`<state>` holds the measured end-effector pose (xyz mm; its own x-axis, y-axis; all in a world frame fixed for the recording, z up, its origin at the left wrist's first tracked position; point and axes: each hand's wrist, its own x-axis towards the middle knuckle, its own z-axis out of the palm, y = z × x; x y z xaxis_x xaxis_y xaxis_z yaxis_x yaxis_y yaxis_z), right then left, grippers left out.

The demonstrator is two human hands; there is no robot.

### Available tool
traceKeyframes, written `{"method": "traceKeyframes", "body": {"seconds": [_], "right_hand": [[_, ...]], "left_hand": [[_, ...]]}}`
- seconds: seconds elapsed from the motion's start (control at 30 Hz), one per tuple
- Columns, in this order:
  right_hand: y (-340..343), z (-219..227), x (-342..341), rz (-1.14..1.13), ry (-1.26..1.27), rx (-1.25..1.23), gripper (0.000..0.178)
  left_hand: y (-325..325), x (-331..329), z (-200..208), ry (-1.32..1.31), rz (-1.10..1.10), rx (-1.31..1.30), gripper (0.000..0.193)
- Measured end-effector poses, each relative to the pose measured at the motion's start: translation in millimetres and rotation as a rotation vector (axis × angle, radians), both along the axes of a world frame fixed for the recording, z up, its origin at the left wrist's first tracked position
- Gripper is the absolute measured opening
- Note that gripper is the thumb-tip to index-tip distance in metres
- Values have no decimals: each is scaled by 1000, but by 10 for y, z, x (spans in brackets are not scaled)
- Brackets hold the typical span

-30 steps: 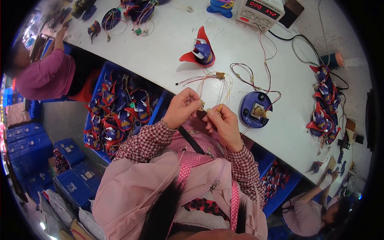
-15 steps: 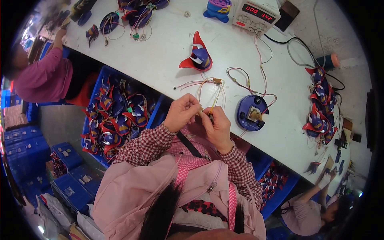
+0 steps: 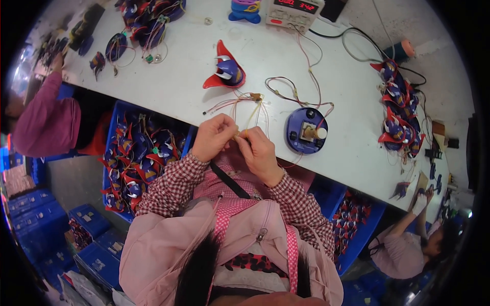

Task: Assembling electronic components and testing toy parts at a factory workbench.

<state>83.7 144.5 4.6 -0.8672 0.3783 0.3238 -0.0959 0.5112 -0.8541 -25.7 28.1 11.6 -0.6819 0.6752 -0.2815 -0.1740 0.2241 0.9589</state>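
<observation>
At the table's near edge, my left hand and my right hand meet fingertip to fingertip. Both pinch thin wires; the wire ends are hidden by the fingers. These wires run up to a small brown circuit board lying on the table. Just beyond the board stands a toy piece in blue, silver and red, with wires trailing toward the board. To the right of my right hand sits a round blue device with a pale block on top, wired to a power supply.
A blue crate of similar toy pieces stands at my left, and another crate at my right. More pieces are piled on the table's right side. Co-workers sit at left and lower right.
The view has shifted, so the table things appear farther left. My hands stay pinched together at the wires, and the right fingers have moved slightly against the left.
</observation>
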Motion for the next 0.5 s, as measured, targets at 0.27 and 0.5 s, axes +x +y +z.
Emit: {"method": "traceKeyframes", "body": {"seconds": [0.27,0.5], "right_hand": [[191,560,468,-13,-149,314,30],[785,544,856,-423,36,26,30]], "left_hand": [[52,-219,87,1247,158,-135,27],[874,436,109,1127,-309,148,103]]}}
